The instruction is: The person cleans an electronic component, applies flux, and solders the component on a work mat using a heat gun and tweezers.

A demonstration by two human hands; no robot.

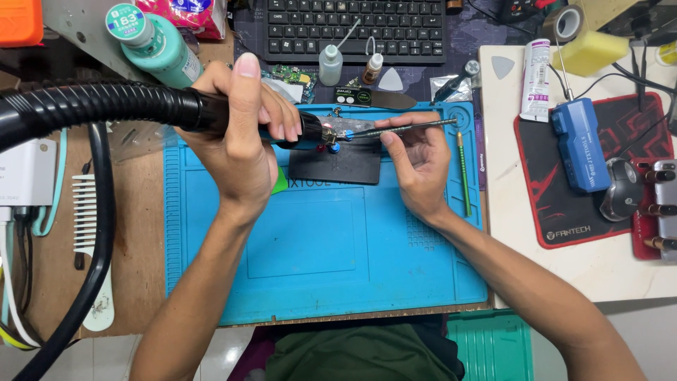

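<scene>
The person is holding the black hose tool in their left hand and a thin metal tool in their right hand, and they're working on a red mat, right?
Not quite: the mat is blue, not red. The head view shows it under both hands. The rest holds: the left hand grips the black hose tool, and the right hand holds the thin metal tool.

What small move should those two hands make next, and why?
Probably ease the tweezers in the right hand in toward the small clamped board. The left hand already aims the hot-air nozzle at it, and the tweezer tips sit right beside it.
</scene>
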